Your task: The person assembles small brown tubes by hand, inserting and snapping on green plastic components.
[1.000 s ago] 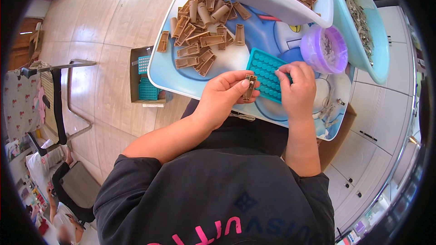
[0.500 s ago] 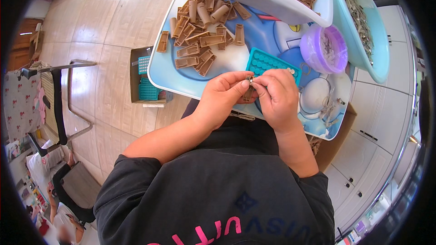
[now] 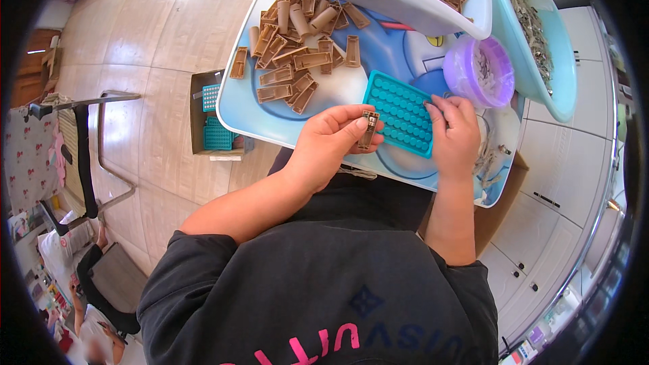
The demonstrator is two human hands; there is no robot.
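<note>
Brown case [image 3: 366, 138], gripped in left hand [image 3: 326, 138] above tabletop's [image 3: 238, 109] near edge, with small parts [image 3: 371, 122] inside, piled cases [image 3: 312, 61] apparently unfilled, and right hand [image 3: 453, 128] pinched at tray's [image 3: 408, 148] far-right corner, contents unclear.

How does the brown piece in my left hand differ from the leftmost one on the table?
The held piece is in the left hand; the loose piece lies on the table. The held piece has something shiny inside; the loose piece looks bare inside. Both are brown, narrow and hollowed.
</note>
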